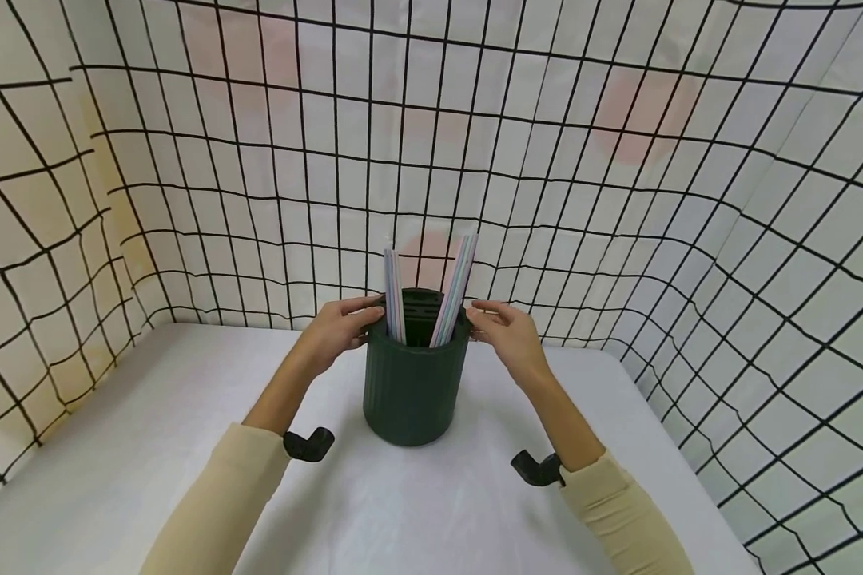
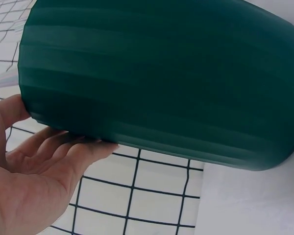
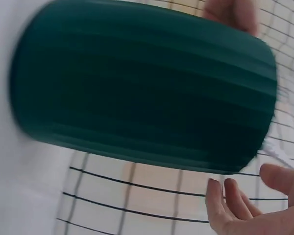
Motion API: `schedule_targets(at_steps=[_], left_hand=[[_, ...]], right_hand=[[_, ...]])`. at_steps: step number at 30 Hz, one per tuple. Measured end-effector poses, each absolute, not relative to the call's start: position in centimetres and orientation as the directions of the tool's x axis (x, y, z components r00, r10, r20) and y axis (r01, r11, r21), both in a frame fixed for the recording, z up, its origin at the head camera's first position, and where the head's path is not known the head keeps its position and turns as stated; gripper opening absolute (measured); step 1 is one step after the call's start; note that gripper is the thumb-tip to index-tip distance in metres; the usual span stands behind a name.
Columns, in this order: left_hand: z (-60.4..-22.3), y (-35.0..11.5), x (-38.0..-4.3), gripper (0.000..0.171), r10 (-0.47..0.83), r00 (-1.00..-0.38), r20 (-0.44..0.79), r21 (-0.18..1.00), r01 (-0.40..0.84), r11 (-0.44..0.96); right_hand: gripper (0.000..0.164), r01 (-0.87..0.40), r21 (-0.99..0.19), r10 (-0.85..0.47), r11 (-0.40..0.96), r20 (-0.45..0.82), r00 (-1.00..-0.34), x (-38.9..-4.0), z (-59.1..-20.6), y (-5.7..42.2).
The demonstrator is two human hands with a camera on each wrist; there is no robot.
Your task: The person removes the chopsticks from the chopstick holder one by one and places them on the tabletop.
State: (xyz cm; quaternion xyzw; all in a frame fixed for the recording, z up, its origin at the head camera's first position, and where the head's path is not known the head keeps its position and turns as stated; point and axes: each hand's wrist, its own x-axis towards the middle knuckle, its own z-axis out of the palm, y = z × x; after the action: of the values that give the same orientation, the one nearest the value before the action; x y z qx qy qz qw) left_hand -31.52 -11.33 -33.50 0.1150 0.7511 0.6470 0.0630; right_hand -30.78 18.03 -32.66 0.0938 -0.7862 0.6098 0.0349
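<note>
Pot stands upright on the white table, between the two hands. Nearest are the beige sleeves, with a black mount at each wrist. Beyond them, the left hand rests at the pot's upper side, its thumb by the rim and its other fingers laid fairly straight along the wall; their tips are partly hidden, so I cannot tell how hard they press. The right hand is at the opposite side, thumb and fingers spread and gently bent; the right wrist view shows a gap between these fingers and the wall, so they pinch nothing. Inside the pot, pale straws lean in two bunches, one at the left and another at the right, their tops well above the rim. The step in hand looks like placing or steadying the pot; lifting or shifting it would call for the right fingers to meet the wall and both hands to press evenly, keeping it level. Farther off, black mesh rises in front of pale cloth with faint pink patches.
</note>
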Motion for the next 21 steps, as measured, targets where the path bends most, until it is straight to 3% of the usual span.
schedule_targets(at_steps=[4,8,14,21], left_hand=[[-33.3,-11.3,-31.6,0.052,0.254,-0.966,0.054,0.987,0.090,0.134],[-33.1,-11.3,-31.6,0.052,0.247,-0.968,0.052,0.987,0.087,0.133],[-33.1,-11.3,-31.6,0.053,0.249,-0.967,0.045,0.989,0.079,0.127],[-33.6,-11.3,-31.6,0.053,0.228,-0.973,0.041,0.985,0.077,0.155]], right_hand=[[0.037,-0.294,-0.931,-0.053,0.215,0.289,-0.956,-30.0,-30.8,18.0],[0.035,-0.350,-0.916,-0.086,0.194,0.340,-0.937,-29.7,-29.5,17.5],[0.034,-0.314,-0.924,-0.153,0.219,0.285,-0.946,-29.9,-29.3,16.7],[0.029,-0.267,-0.923,-0.139,0.277,0.236,-0.962,-29.8,-30.1,16.4]])
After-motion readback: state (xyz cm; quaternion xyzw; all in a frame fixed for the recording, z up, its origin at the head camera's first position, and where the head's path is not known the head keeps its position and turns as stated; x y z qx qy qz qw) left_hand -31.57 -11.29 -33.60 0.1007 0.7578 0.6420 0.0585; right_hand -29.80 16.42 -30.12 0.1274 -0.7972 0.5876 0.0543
